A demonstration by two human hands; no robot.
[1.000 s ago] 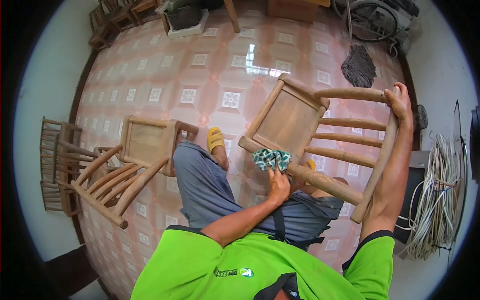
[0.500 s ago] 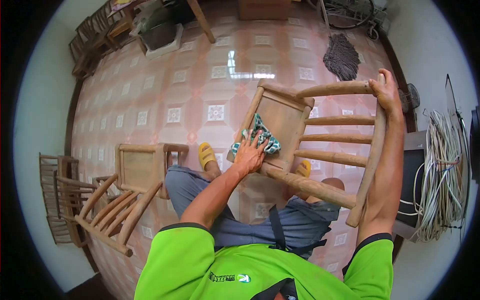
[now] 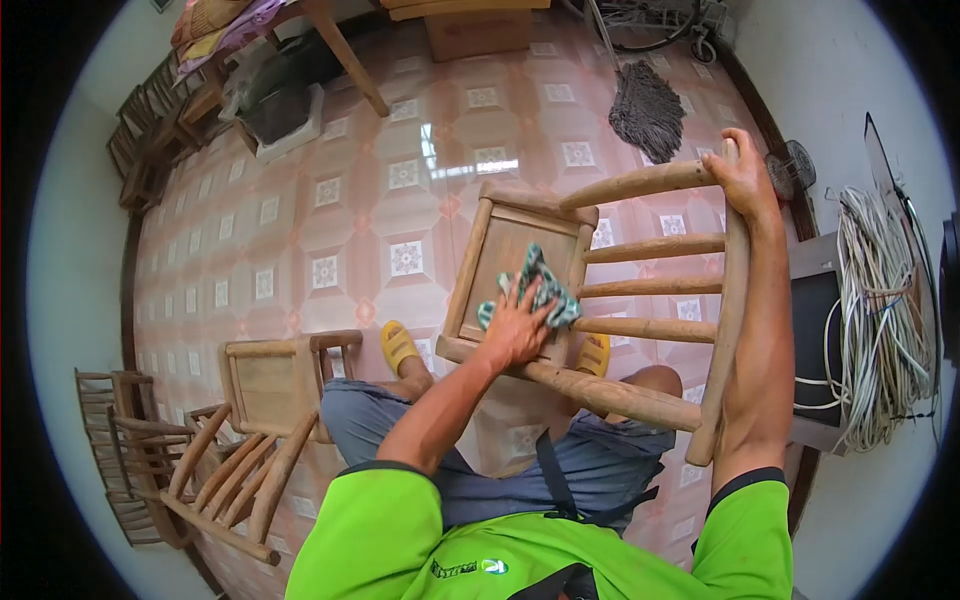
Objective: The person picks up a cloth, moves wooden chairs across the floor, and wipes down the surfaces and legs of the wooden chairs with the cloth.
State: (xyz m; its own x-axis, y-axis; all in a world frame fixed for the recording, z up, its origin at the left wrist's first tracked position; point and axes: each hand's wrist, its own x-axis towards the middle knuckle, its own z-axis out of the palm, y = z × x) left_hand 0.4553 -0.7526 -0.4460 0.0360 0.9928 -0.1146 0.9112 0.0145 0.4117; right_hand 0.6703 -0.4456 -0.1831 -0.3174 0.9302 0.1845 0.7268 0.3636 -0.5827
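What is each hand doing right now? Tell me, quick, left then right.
Left hand: open, fingers spread over the patterned cloth on the chair seat.
Right hand: closed on the end of the chair back.

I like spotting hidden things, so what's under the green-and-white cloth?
The chair's wooden seat shows around the cloth. The patch beneath is covered by cloth and the left hand, so its surface can't be seen.

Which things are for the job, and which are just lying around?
For the job:
- Green-and-white cloth under the left hand
- Wooden chair gripped by the right hand

Just around:
- Grey mop
- Coiled cables
- Second chair
- Cardboard box
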